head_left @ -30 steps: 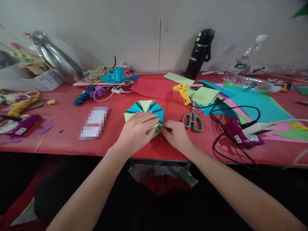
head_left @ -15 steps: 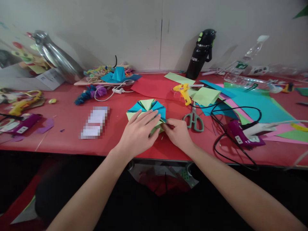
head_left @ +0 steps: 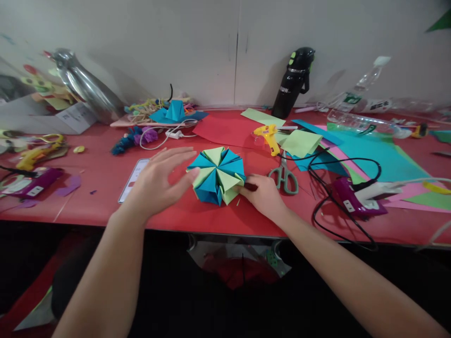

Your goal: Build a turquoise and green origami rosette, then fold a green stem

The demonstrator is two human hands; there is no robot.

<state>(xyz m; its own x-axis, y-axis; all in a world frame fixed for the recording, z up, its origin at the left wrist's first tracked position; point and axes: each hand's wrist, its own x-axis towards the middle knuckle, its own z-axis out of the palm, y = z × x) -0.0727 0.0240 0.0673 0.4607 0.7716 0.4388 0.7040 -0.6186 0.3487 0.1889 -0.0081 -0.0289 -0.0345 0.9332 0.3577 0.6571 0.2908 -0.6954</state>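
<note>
A round folded-paper model (head_left: 211, 180) with blue and pale green wedges meeting at its centre sits on the red table. My left hand (head_left: 158, 180) is at its left side with fingers stretched out and apart. Its thumb tip reaches the model's left edge; whether it touches the paper I cannot tell. At the lower right edge, my right hand (head_left: 262, 195) has its fingers curled in and pinches a green part of the model. Those fingertips are partly hidden. Behind my left hand lies a phone (head_left: 133, 180), partly covered by it.
Grey-handled scissors (head_left: 284, 178) and a yellow glue gun (head_left: 269, 138) lie right of the model. Black cables run to a purple power strip (head_left: 357, 199). Coloured paper sheets (head_left: 377, 150) spread at right. A black bottle (head_left: 294, 82) and a steel jug (head_left: 89, 89) stand at the back.
My left hand has lifted off the top of the model and moved left, uncovering its centre and now covering part of the phone. My right hand stays at the right edge.
</note>
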